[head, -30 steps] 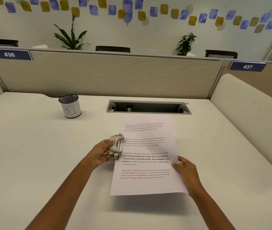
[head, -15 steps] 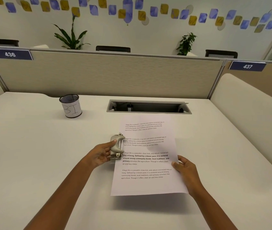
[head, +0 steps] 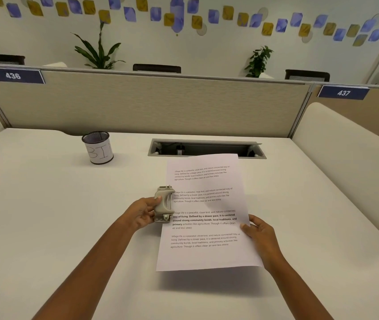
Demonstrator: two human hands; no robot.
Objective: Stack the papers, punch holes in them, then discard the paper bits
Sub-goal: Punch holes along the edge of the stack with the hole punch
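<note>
White printed papers [head: 207, 255] are held above the desk, their near edge lifted and casting a shadow. My right hand [head: 256, 232] grips their right edge with the thumb on top. The left edge of the papers sits in the slot of a grey hole punch [head: 164, 204], which stands on the desk. My left hand [head: 141, 212] holds the punch from its left side, thumb on the lever. A mesh cup labelled BIN [head: 98, 147] stands at the back left of the desk.
An open cable tray [head: 207, 147] is cut into the desk just beyond the papers. A beige partition [head: 160, 105] closes the back, and a cream padded divider [head: 345, 144] runs along the right side.
The papers and the punch have shifted slightly to the right together. The far end of the papers has risen toward the cable tray. Both hands keep their grip.
</note>
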